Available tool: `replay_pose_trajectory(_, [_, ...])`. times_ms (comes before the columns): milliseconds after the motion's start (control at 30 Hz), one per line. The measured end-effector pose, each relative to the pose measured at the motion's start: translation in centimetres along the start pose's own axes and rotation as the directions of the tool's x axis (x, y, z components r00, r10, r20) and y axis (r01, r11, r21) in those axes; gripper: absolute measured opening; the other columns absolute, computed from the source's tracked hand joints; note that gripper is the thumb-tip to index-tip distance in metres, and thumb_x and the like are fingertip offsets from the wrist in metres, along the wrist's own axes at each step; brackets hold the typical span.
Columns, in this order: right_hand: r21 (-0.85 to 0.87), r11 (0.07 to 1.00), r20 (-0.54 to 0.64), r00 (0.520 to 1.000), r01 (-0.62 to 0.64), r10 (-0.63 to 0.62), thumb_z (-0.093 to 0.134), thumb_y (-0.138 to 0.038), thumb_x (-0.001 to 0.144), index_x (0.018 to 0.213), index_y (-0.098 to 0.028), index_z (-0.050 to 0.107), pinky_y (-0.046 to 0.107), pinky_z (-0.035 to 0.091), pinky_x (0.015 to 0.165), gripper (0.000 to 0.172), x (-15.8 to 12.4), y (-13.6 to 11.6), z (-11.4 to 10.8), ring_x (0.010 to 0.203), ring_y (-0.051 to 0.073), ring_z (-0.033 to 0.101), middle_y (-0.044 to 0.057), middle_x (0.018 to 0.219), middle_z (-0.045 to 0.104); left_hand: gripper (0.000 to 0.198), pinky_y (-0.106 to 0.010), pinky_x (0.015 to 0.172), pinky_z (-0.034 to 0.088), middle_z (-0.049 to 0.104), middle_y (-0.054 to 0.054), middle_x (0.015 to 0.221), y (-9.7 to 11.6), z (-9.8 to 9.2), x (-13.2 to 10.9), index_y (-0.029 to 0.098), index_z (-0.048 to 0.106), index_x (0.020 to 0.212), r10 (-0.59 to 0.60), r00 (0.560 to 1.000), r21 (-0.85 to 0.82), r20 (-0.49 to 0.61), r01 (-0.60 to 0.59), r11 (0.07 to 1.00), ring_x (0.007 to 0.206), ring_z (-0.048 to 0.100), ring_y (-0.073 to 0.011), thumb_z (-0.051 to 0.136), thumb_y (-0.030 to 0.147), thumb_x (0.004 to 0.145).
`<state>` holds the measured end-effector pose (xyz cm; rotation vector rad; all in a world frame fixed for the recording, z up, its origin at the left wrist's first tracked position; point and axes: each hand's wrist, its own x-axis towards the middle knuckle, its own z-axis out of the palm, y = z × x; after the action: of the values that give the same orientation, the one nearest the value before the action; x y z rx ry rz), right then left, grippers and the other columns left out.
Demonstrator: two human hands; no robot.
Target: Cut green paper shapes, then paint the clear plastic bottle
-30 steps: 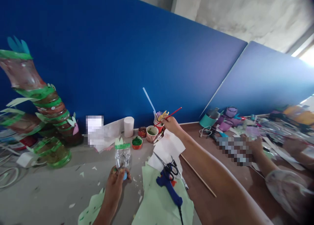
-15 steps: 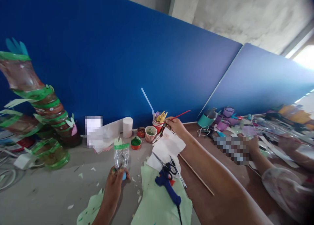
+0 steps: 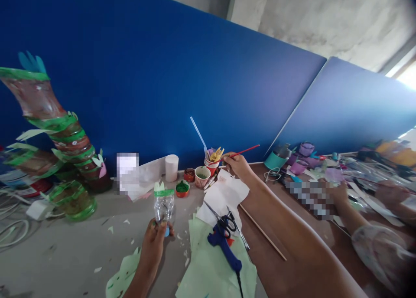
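Note:
My left hand (image 3: 157, 234) is closed round the lower end of a small clear plastic bottle piece (image 3: 165, 206). Its upper rim is green with pale cut-out leaves standing up, and a light blue cap (image 3: 167, 232) shows by my fingers. Between the fingers of my right hand (image 3: 234, 162) is a red-handled paintbrush (image 3: 248, 150), held nearly level over the paper cups. Its tip is too small to make out, close to a red-and-white cup (image 3: 212, 168) of tools. A cup of murky water (image 3: 202, 176) and a lid of green paint (image 3: 182, 188) stand between my hands.
A blue glue gun (image 3: 229, 254) and black scissors (image 3: 224, 223) lie on pale green paper (image 3: 198, 267). Tall painted bottle work (image 3: 76, 137) stands at left. A wooden stick (image 3: 263, 233) lies beneath my right arm. Another person's hands (image 3: 339, 194) work at right. A blue partition (image 3: 156, 81) rises behind.
The whole view has shifted slightly, so things sit a little farther right. The paintbrush is tilted slightly differently in my right hand. My left hand keeps its hold on the bottle piece.

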<state>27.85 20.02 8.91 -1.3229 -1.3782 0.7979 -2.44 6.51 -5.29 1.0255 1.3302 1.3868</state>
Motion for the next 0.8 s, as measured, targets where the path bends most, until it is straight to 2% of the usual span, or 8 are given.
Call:
replay_pose_trajectory(167, [-0.004, 0.999, -0.017, 0.999, 0.035, -0.035, 0.059, -0.040, 0.070, 0.078, -0.013, 0.064, 0.022, 0.030, 0.041, 0.029, -0.5, 0.2, 0.0, 0.041, 0.008, 0.041, -0.002, 0.052, 0.057, 0.044, -0.034, 0.064, 0.052, 0.065, -0.005, 0.065, -0.4, 0.0, 0.1, 0.017, 0.061, 0.075, -0.028, 0.997, -0.034, 0.069, 0.031, 0.999, 0.064, 0.063, -0.0201, 0.059, 0.060, 0.075])
replay_pose_trajectory(267, [-0.014, 0.999, -0.010, 0.999, 0.038, -0.039, 0.063, -0.040, 0.067, 0.076, -0.013, 0.065, 0.022, 0.029, 0.040, 0.028, -0.9, 0.5, -0.2, 0.040, 0.009, 0.040, -0.002, 0.050, 0.056, 0.042, -0.034, 0.064, 0.052, 0.065, -0.005, 0.065, -0.2, 0.1, 0.0, 0.017, 0.060, 0.075, -0.018, 0.998, -0.023, 0.067, 0.020, 1.000, 0.063, 0.063, -0.0196, 0.058, 0.059, 0.076])
replay_pose_trajectory(367, [0.002, 0.999, -0.050, 0.997, 0.053, -0.053, 0.056, -0.044, 0.073, 0.083, -0.014, 0.064, 0.022, 0.032, 0.041, 0.033, -1.1, 0.7, -0.5, 0.041, 0.008, 0.041, -0.001, 0.057, 0.059, 0.041, -0.034, 0.063, 0.052, 0.065, -0.004, 0.065, -0.1, 0.1, 0.0, 0.017, 0.060, 0.074, -0.008, 0.998, -0.033, 0.067, 0.010, 0.999, 0.062, 0.063, -0.0197, 0.059, 0.059, 0.076])
replay_pose_trajectory(467, [-0.014, 0.999, -0.053, 0.997, 0.047, -0.048, 0.061, -0.042, 0.068, 0.074, -0.014, 0.064, 0.022, 0.030, 0.039, 0.029, -1.2, 0.8, -0.6, 0.040, 0.008, 0.040, -0.001, 0.053, 0.058, 0.040, -0.033, 0.064, 0.051, 0.066, -0.004, 0.065, -0.2, 0.0, 0.0, 0.018, 0.060, 0.076, -0.014, 0.998, -0.007, 0.063, 0.015, 1.000, 0.064, 0.063, -0.0196, 0.057, 0.058, 0.077])
replay_pose_trajectory(633, [-0.018, 0.999, -0.062, 0.997, 0.048, -0.049, 0.056, -0.044, 0.074, 0.079, -0.014, 0.064, 0.022, 0.031, 0.040, 0.031, -1.7, 0.6, -0.2, 0.040, 0.009, 0.041, -0.001, 0.052, 0.057, 0.042, -0.033, 0.064, 0.050, 0.065, -0.004, 0.065, -0.3, -0.1, 0.1, 0.018, 0.059, 0.075, -0.003, 0.997, 0.020, 0.077, 0.001, 1.000, 0.064, 0.063, -0.0197, 0.055, 0.060, 0.078])
replay_pose_trajectory(733, [-0.046, 0.998, -0.045, 0.998, 0.045, -0.047, 0.062, -0.040, 0.068, 0.072, -0.014, 0.064, 0.022, 0.030, 0.039, 0.026, -1.9, 0.3, 0.0, 0.040, 0.009, 0.040, -0.002, 0.049, 0.056, 0.043, -0.034, 0.064, 0.050, 0.065, -0.004, 0.064, -0.2, 0.0, 0.1, 0.018, 0.059, 0.074, 0.005, 0.997, 0.024, 0.080, -0.007, 1.000, 0.063, 0.063, -0.0200, 0.055, 0.061, 0.078])
replay_pose_trajectory(800, [-0.054, 0.997, -0.056, 0.997, 0.051, -0.054, 0.059, -0.042, 0.071, 0.076, -0.014, 0.064, 0.022, 0.029, 0.039, 0.028, -1.8, -0.1, 0.0, 0.039, 0.009, 0.040, -0.002, 0.050, 0.055, 0.042, -0.034, 0.065, 0.050, 0.065, -0.004, 0.065, -0.1, 0.0, 0.0, 0.018, 0.059, 0.074, -0.004, 0.997, 0.004, 0.080, 0.003, 1.000, 0.063, 0.063, -0.0198, 0.056, 0.060, 0.078])
